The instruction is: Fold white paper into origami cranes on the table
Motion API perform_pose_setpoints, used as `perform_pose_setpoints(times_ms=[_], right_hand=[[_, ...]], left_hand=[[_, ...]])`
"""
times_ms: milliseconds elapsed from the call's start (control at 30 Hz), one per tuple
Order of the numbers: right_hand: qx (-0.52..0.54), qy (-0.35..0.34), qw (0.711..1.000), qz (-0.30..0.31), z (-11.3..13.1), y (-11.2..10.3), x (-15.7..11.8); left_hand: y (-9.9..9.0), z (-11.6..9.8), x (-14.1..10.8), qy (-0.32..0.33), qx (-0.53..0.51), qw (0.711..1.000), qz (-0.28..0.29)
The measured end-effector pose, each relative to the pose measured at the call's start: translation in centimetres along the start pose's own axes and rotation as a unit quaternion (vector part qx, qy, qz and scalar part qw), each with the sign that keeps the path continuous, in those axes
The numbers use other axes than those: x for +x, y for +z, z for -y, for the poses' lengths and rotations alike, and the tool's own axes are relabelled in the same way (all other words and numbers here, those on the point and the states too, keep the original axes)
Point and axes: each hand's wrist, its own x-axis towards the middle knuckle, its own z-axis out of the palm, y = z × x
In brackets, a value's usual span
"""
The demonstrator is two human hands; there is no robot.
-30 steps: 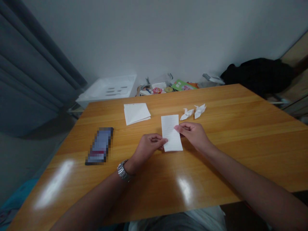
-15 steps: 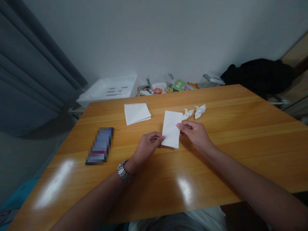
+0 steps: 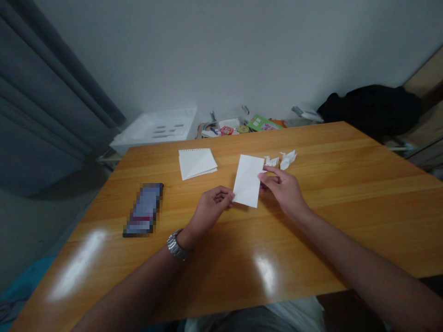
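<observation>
Paper [image 3: 248, 180] being held at both sides above a wooden table [image 3: 339, 175]

The paper, a small white oblong, is hanging over the middle of the table, directly in front of the person. It is leaning slightly to the right at its far end, and shadow is falling on the wood beneath its near edge.

The left hand [image 3: 212, 203] is pinching the lower left corner, thumb and fingertips together on the paper. A silver watch [image 3: 176, 245] is circling that wrist. The right hand [image 3: 284, 189] is clamping the right edge: its thumb is resting on the face that shows, the index finger is stretching near the upper right corner, and the other fingers are partly hiding behind.

Just beyond the right hand, two folded white birds are sitting on the table. The left bird [image 3: 272, 162] is partly disappearing behind the paper; the right bird [image 3: 288, 160] is showing whole. To the left of the paper, well apart from it, loose lined sheets [image 3: 197, 163] are lying in a low pile, torn holes running along their far edge. Nearer the person and farther left, a phone [image 3: 145, 210] is lying face up, its screen showing only as blurred blocks.

Past the table's far edge, a white tray [image 3: 138, 138] is standing on the left, a green packet [image 3: 262, 123] is lying among small items, and black cloth [image 3: 372, 108] is heaping up on the right.
</observation>
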Motion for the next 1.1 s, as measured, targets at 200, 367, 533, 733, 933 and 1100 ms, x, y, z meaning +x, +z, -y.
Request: perform_pose_setpoints(times_ms=[200,367,533,733,933,1100], right_hand=[[-0.188,-0.204,0.960,0.031,0.1,-0.7,0.3],[-0.347,-0.346,0.871,0.038,0.3,-1.0,0.3],[-0.378,-0.344,0.857,0.069,0.7,-1.1,0.1],[-0.319,-0.279,0.895,0.141,1.3,-0.9,-0.2],[-0.300,-0.229,0.913,0.156,1.3,-0.8,-0.5],[-0.308,-0.229,0.908,0.168,1.8,-0.6,-0.9]], left_hand=[[-0.3,0.4,0.2,-0.019,-0.044,0.999,-0.023],[-0.2,0.2,0.3,-0.034,-0.110,0.993,-0.028],[0.0,0.1,0.1,-0.039,-0.129,0.991,-0.008],[-0.2,0.0,0.1,0.021,0.005,0.999,-0.042],[-0.1,-0.9,-0.2,0.112,0.073,0.987,-0.092],[0.3,-0.5,-0.5,0.096,0.035,0.994,-0.050]])
